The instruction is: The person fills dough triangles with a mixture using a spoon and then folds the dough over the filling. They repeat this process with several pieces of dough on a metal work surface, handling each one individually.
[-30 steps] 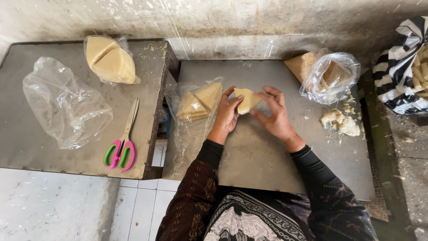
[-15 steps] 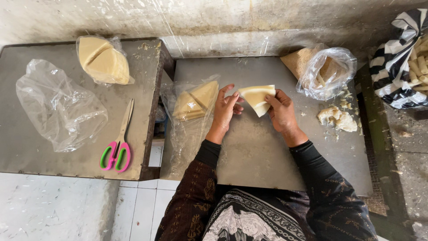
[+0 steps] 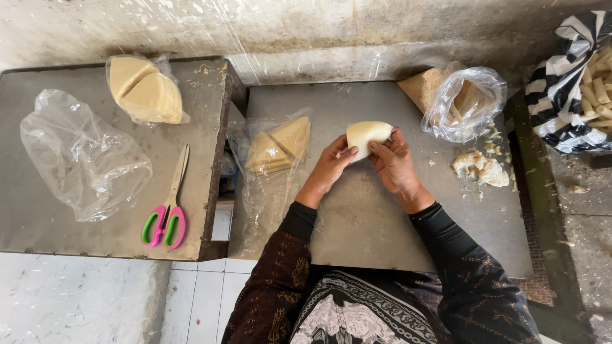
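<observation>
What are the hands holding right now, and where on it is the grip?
Both hands hold one pale folded dough wrapper: left hand at its lower left edge, right hand gripping its lower right side.

Clear bags: empty (image 3: pixel 83 156) far left, wedge-filled (image 3: pixel 145 89) above, (image 3: pixel 274 153) centre, (image 3: pixel 465 102) right (striped sack (image 3: pixel 564 95) beyond)

— What have I got in hand right now?

— I see a pale cream wedge of folded dough (image 3: pixel 366 136), smooth, with one rounded edge up top and a point facing down toward me. It sits lifted off the grey metal table, not resting on it.

— How is it held?

— My left hand (image 3: pixel 331 167) pinches its lower left corner; my right hand (image 3: pixel 394 162) grips its right side, fingers laid over the front face. It tilts slightly rightward.
</observation>
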